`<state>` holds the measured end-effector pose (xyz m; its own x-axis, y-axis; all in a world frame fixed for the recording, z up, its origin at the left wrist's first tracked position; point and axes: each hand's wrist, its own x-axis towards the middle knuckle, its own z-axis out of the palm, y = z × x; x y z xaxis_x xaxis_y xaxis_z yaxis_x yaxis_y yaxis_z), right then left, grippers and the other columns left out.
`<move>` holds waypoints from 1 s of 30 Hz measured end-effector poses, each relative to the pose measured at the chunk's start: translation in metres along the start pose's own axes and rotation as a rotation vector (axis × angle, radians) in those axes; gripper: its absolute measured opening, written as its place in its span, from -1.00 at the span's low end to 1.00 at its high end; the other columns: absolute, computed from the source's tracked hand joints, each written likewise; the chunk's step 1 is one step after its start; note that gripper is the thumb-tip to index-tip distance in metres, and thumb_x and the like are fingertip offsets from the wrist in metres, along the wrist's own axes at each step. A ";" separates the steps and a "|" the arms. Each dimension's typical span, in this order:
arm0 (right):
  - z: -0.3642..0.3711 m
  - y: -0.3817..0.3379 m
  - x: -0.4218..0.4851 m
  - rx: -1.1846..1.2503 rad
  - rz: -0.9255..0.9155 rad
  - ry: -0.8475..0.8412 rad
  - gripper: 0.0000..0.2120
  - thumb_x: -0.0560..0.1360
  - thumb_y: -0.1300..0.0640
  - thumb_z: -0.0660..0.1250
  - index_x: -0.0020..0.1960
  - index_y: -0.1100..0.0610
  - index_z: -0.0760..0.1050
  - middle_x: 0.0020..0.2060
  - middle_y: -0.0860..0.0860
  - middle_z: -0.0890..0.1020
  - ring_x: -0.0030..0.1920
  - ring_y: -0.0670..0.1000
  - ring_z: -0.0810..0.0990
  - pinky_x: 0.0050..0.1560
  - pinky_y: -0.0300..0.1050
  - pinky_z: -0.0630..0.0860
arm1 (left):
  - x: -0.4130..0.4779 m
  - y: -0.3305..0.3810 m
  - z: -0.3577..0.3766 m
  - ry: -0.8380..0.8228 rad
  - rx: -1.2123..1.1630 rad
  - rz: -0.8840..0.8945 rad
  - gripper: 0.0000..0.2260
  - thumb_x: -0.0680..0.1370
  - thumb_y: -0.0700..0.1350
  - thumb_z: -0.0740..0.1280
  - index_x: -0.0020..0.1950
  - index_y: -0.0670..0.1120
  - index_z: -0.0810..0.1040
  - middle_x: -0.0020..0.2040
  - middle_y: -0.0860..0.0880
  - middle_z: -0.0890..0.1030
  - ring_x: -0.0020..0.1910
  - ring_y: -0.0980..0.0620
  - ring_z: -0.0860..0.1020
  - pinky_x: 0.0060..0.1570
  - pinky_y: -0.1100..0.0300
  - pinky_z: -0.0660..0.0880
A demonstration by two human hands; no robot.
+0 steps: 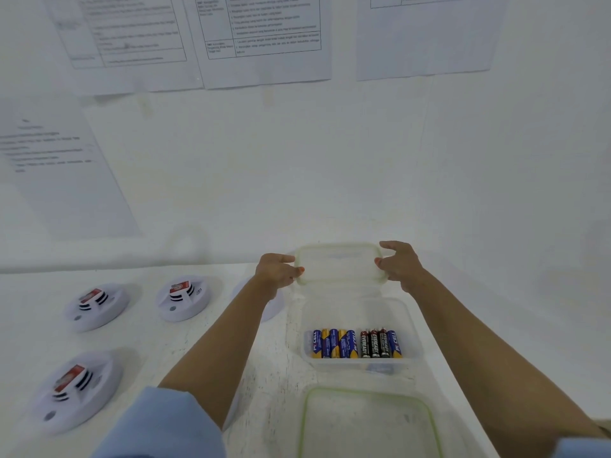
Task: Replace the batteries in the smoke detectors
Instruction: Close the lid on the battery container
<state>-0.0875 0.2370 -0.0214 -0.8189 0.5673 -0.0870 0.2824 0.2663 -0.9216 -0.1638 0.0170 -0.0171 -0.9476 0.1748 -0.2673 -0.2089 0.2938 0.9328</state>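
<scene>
Over on the left of the white table (185, 352) sit the smoke detectors, round and white with red labels on top: one nearest the person (77, 390), one beyond it (97, 305), and a third (183, 297) a little to its right. A fourth white disc (274, 309) peeks out from behind the left forearm, too hidden to tell more.

The left hand (276, 269) is reached forward, thumb and fingers pinching the left short edge of a clear lid (340, 264) with a pale green rim. The lid is held up past the far side of an open clear container (410, 325), which stands on the table between the two forearms. Along the container's near wall lies a row of batteries (357, 343), side by side, blue-and-yellow ones and black ones.

Nearer the person lies a second clear piece with a green rim (305, 421); lid or box, I cannot tell.

The right hand (398, 264) has fingers curled round the lid's right edge. Printed sheets (264, 38) hang on the wall behind.
</scene>
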 end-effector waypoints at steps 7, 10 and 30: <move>0.000 0.004 0.002 -0.002 -0.032 -0.027 -0.55 0.47 0.29 0.31 0.34 0.13 0.38 0.32 0.15 0.42 0.12 0.09 0.46 0.28 0.14 0.42 | 0.000 0.000 0.003 -0.024 -0.062 -0.028 -0.57 0.44 -0.38 0.38 0.30 -0.32 0.42 0.23 -0.26 0.51 0.19 -0.19 0.52 0.16 0.08 0.50; -0.001 0.006 0.005 0.016 -0.031 -0.059 -0.53 0.46 0.29 0.32 0.35 0.14 0.36 0.26 0.17 0.46 0.04 0.07 0.46 0.19 0.07 0.48 | 0.000 0.000 0.004 -0.033 -0.050 -0.023 -0.57 0.45 -0.38 0.37 0.31 -0.32 0.40 0.24 -0.27 0.50 0.19 -0.20 0.51 0.16 0.07 0.49; 0.039 -0.028 0.015 -0.779 -0.464 -0.338 -0.58 0.62 0.03 0.00 0.47 0.01 0.17 0.48 0.03 0.21 0.49 0.00 0.13 0.47 0.00 -0.07 | -0.011 0.006 0.017 -0.294 0.773 0.536 -0.29 0.34 0.00 0.52 0.43 -0.01 0.32 0.47 0.01 0.28 0.45 0.02 0.20 0.42 0.10 0.12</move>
<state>-0.1276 0.2077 -0.0120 -0.9986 0.0534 0.0059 0.0468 0.9183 -0.3930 -0.1508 0.0328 -0.0123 -0.7511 0.6601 -0.0019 0.5458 0.6226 0.5608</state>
